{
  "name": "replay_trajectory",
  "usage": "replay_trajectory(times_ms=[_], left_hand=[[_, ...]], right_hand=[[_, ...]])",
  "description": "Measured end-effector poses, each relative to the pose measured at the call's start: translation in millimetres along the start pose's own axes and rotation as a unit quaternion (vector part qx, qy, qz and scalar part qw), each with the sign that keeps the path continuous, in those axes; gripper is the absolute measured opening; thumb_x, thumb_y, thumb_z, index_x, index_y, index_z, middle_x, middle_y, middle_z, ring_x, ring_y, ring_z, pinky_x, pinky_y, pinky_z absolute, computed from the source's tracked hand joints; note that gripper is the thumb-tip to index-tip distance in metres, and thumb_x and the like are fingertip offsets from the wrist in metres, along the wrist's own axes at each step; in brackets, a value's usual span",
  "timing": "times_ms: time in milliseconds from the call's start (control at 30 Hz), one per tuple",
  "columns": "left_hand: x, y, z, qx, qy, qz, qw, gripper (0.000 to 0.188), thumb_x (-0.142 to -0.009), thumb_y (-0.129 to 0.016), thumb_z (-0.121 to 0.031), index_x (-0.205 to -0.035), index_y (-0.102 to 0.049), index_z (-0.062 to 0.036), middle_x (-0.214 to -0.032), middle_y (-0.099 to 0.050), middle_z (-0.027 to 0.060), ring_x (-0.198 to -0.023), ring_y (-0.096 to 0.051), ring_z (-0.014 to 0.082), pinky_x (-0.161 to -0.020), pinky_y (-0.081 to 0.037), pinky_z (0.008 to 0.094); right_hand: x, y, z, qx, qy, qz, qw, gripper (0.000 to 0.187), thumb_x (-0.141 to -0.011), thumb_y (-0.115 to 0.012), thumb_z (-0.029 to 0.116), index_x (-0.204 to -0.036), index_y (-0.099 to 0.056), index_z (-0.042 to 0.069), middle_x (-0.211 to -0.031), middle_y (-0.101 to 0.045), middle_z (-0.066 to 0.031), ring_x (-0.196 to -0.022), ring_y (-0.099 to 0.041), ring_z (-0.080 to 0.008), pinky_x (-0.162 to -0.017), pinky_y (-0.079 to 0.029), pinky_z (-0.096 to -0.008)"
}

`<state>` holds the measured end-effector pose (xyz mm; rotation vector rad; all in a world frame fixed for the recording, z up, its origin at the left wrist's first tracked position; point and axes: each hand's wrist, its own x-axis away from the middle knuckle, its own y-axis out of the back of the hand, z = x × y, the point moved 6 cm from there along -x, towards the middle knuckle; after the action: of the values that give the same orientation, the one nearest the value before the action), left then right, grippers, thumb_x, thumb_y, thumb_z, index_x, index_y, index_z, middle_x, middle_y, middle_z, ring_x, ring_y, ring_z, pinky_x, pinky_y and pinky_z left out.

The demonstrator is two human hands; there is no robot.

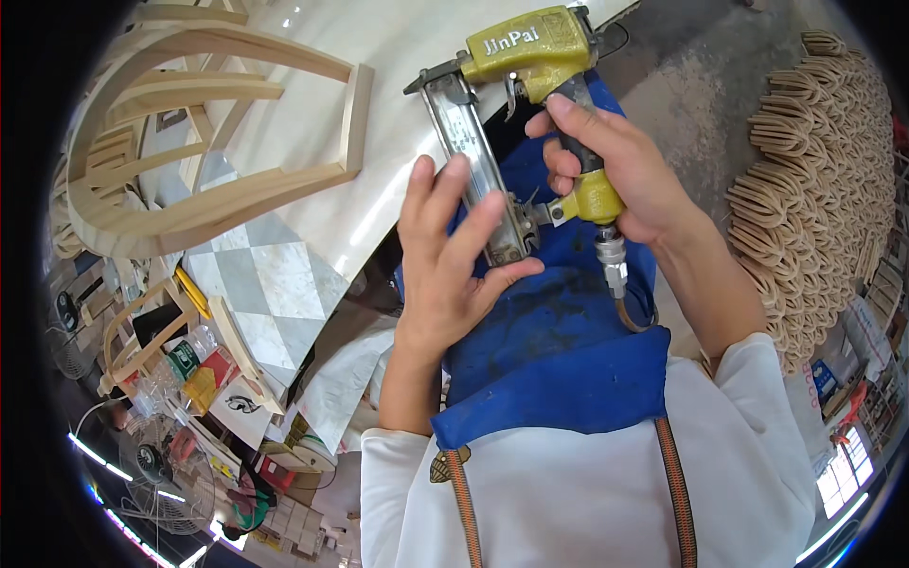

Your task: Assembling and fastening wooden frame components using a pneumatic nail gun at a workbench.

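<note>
My right hand (632,161) is wrapped round the black grip of a yellow pneumatic nail gun (525,47), its index finger near the trigger. The gun's nose points left, and its silver magazine (471,142) slants down toward me. An air hose coupling (612,260) joins the grip's lower end. Beside the magazine is my left hand (445,251), its fingers spread and its thumb near the magazine's lower end. Whether those fingertips touch the metal I cannot tell. A blue apron (559,350) lies beneath both hands.
A curved wooden frame (213,222) rests on the pale tabletop (312,123) at the left. Stacks of bent wooden pieces (814,199) rise at the right. Bags and small items lie at lower left, with a fan (151,459) and another person (248,502) beyond.
</note>
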<state>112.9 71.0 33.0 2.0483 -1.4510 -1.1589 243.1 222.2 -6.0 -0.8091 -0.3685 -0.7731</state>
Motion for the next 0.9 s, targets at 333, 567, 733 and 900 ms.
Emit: replay_trajectory(times_ms=[333, 567, 733, 900], left_hand=[[15.6, 10.1, 21.6, 0.052, 0.052, -0.038, 0.997, 0.098, -0.072, -0.1, -0.045, -0.15, -0.055, -0.0059, -0.152, -0.059, 0.0179, -0.149, -0.048, 0.0422, -0.127, -0.036, 0.0537], [35.2, 69.0, 76.5, -0.163, 0.177, -0.186, 0.953, 0.075, -0.084, -0.09, -0.015, -0.147, -0.053, 0.0002, -0.143, -0.062, 0.0166, -0.138, -0.056, 0.0324, -0.12, -0.041, 0.044], [-8.1, 75.4, 87.8, -0.132, 0.169, -0.122, 0.969, 0.068, -0.084, -0.09, -0.013, -0.144, -0.059, -0.0026, -0.128, -0.069, 0.0139, -0.118, -0.066, 0.0297, -0.117, -0.043, 0.0436], [-23.6, 68.7, 98.4, -0.112, 0.17, -0.071, 0.977, 0.057, -0.085, -0.089, -0.01, -0.137, -0.067, -0.0043, -0.108, -0.072, 0.0114, -0.1, -0.068, 0.0249, -0.102, -0.052, 0.0381]], right_hand=[[-3.4, -0.8, -7.7, -0.051, 0.019, -0.016, 0.998, 0.04, -0.109, -0.067, 0.037, -0.122, -0.07, 0.0, -0.079, -0.063, -0.0013, -0.07, -0.058, -0.01, -0.063, -0.046, -0.0206], [-6.1, 0.0, -2.0, -0.055, 0.06, -0.026, 0.996, 0.04, -0.109, -0.068, 0.03, -0.131, -0.066, -0.003, -0.083, -0.065, -0.0025, -0.069, -0.058, -0.0094, -0.062, -0.046, -0.0193], [-9.9, 2.2, -0.8, -0.094, 0.036, 0.025, 0.995, 0.042, -0.108, -0.07, 0.026, -0.135, -0.063, -0.005, -0.085, -0.065, -0.0031, -0.068, -0.058, -0.0085, -0.06, -0.046, -0.0181], [-10.2, 4.8, -3.7, -0.113, 0.028, 0.032, 0.993, 0.043, -0.108, -0.07, 0.024, -0.136, -0.063, -0.006, -0.085, -0.065, -0.003, -0.068, -0.058, -0.0076, -0.059, -0.045, -0.0175]])
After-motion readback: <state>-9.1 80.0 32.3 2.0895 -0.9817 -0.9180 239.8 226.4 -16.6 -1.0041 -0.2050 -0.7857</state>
